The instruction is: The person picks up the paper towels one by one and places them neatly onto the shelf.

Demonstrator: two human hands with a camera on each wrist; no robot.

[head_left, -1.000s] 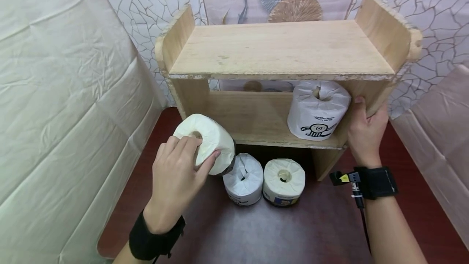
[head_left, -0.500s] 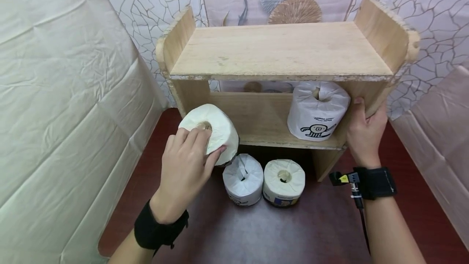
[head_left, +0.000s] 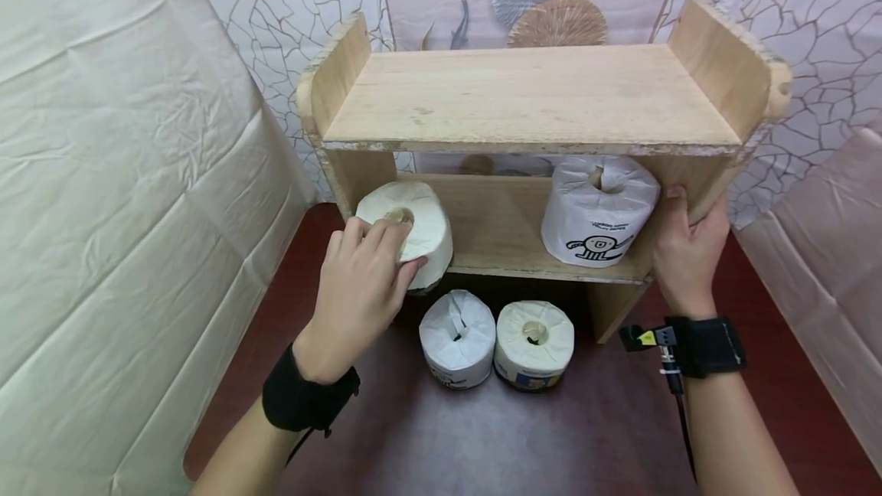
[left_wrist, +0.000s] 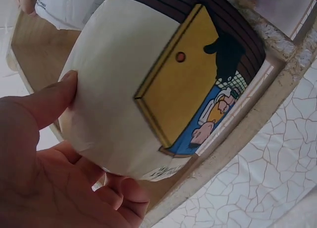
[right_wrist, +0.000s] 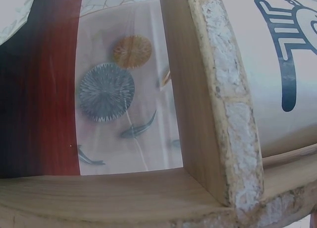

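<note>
My left hand (head_left: pixel 361 282) holds a wrapped toilet roll (head_left: pixel 430 232) at the left end of the middle board, fingers hooked into its core and thumb against its side. In the left wrist view a yellow door is printed on that roll's wrapper (left_wrist: pixel 109 64). The roll is tilted and overlaps the front edge of the board. My right hand (head_left: pixel 692 259) grips the right side panel of a wooden shelf (head_left: pixel 524 98), thumb on the inner face. Beside that thumb a white toilet roll (head_left: pixel 599 213) with a cartoon figure stands on the middle board.
Under the middle board two more toilet rolls, one white (head_left: pixel 458 343) and one cream (head_left: pixel 534 347), stand side by side on the dark red table (head_left: pixel 282 274). Pale cloth (head_left: pixel 172 236) hangs along the left, and a patterned backdrop (head_left: pixel 276 14) is behind the shelf.
My left hand has carried the toilet roll up and to the right, from in front of the shelf to the left end of the middle board. The right hand keeps its hold.
</note>
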